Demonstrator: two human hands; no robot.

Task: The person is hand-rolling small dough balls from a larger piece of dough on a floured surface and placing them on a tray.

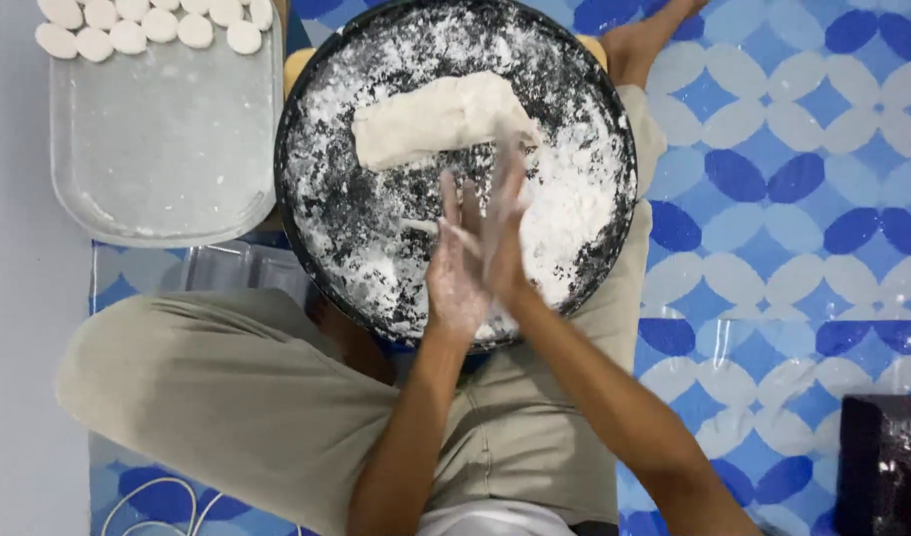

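Dough piece (pixel 453 236) is being rolled between flat-pressed left hand (pixel 455 268) and right hand (pixel 503 223) over the floured pan (pixel 316 99); dough log (pixel 437 119) lies untouched at far side; next, shaping needs even pressure.

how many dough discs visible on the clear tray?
11 dough discs, all in the top-left corner of the clear tray: two rows, six along the lower row, five partly cut off by the frame edge above. More may lie out of view.

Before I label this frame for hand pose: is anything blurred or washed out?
Head view: the right hand is smeared by motion blur, pressed against the sharper left hand; the flour in the round black tray is bright but keeps texture; the dough log is sharp; lighting even, shadows soft.
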